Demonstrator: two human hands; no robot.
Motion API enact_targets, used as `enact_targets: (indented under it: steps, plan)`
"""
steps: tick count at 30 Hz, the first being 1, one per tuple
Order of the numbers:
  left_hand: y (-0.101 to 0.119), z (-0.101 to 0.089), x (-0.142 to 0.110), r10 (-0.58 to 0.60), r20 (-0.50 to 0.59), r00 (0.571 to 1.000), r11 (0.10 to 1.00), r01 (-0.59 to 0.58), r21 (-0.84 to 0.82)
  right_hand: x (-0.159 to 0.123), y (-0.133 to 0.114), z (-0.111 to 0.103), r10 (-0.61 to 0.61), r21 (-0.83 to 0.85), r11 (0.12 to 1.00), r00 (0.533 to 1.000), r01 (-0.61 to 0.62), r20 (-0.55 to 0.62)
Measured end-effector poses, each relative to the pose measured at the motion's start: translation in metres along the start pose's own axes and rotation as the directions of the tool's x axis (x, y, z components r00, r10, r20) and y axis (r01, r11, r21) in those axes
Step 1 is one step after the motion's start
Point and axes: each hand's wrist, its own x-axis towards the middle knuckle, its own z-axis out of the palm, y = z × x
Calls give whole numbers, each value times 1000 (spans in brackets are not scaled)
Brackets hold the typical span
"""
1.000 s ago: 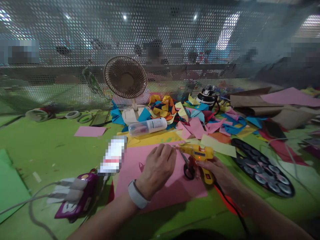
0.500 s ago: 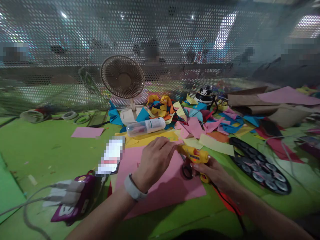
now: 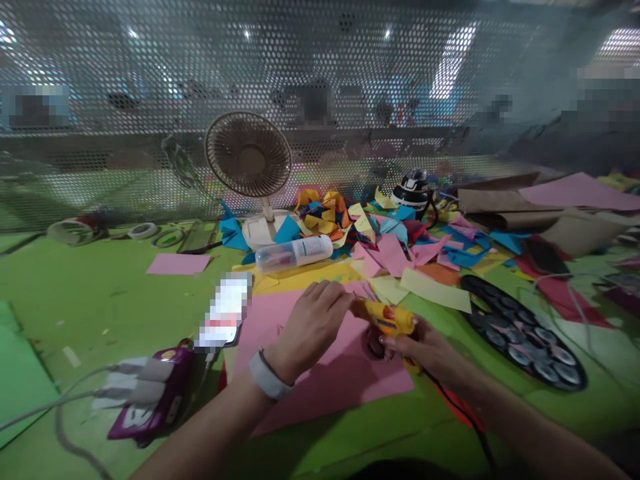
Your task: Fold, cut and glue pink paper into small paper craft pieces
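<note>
- Glue gun [image 3: 395, 320], yellow, is in the right hand [image 3: 430, 350], above the right part of a pink sheet [image 3: 350, 387] on the green tabletop [image 3: 115, 287].
- Its long axis runs across the view, sloping down from the nozzle end at the left hand [image 3: 310, 327] to the rear end at the right hand.
- From the left fingers, the gun's body lies to the right and slightly lower. The right hand is nearer, being in contact with it; the left is close by the nozzle end, and whether it touches there I cannot tell.
- Right fingers are closed round the gun's grip, which they largely hide. Left fingers are bent and side by side; whether their tips pinch anything is hidden.
- Scissors [image 3: 374, 343] show dark handle loops just under the gun, blades mostly out of sight.
- Beyond the sheet lie a capped bottle [image 3: 314, 249] and a heap of coloured paper [image 3: 325, 217]; a black palette [image 3: 530, 340] is to the right.
- Compared with a second earlier, the gun is tilted more, rear end lower, its body closer to the left fingers, and less of the grip and scissor blades shows. Compared with half a second earlier, the pose looks nearly the same.
</note>
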Motion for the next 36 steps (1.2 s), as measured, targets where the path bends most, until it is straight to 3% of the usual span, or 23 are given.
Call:
enact_targets:
  steps: [4, 7, 10, 13, 14, 17, 19, 21, 22, 24, 26, 27, 29, 30, 33, 36]
  plan:
    - [8, -4, -3, -24, -80, 996, 984, 10, -176, 7, -3, -9, 18, 23, 1000, 993, -16, -117]
    - [24, 1, -1, -6, -28, 1000, 941, -4, -339, 14, -14, -31, -17, -22, 1000, 965, 12, -260]
    - [54, 20, 4, 220, 43, 975, 902, -186, -389, 22, -22, -57, -125, -49, 992, 876, 116, -465]
    - [87, 47, 8, 533, 48, 845, 774, -464, -430, 32, -18, -73, -143, 12, 984, 824, 178, -549]
    - [96, 55, 8, 596, 53, 801, 745, -527, -409, 35, -14, -74, -140, 23, 983, 827, 181, -544]
    - [108, 68, 6, 614, 66, 787, 752, -557, -353, 38, -4, -66, -121, 6, 990, 877, 140, -464]
    - [105, 65, 1, 603, 85, 793, 750, -528, -398, 36, -4, -54, -116, -15, 993, 927, 119, -358]
    - [95, 53, -6, 537, 92, 838, 757, -431, -492, 33, -8, -42, -113, -21, 994, 964, 111, -242]
    - [88, 44, -11, 443, 81, 893, 766, -330, -552, 31, -11, -36, -106, -14, 994, 976, 106, -192]
    - [70, 23, -23, 277, 87, 957, 747, -158, -646, 28, -16, -26, -78, 8, 997, 990, 80, -115]
    - [46, 1, -37, 45, 93, 995, 723, 32, -690, 26, -19, -18, -43, 28, 999, 998, 44, -55]
    - [32, -9, -46, -108, 78, 991, 717, 132, -685, 26, -20, -15, -25, 35, 999, 999, 26, -32]
    - [5, -22, -64, -416, 79, 906, 687, 370, -625, 27, -20, -10, 4, 35, 999, 1000, -4, -5]
    - [-7, -26, -74, -509, 85, 857, 676, 459, -576, 27, -20, -8, 15, 35, 999, 1000, -16, 5]
    - [-32, -27, -97, -625, 140, 768, 602, 588, -541, 31, -22, -2, 41, 40, 998, 999, -42, 35]
    - [-36, -25, -110, -674, 138, 726, 541, 611, -578, 35, -22, 3, 61, 37, 997, 996, -63, 64]
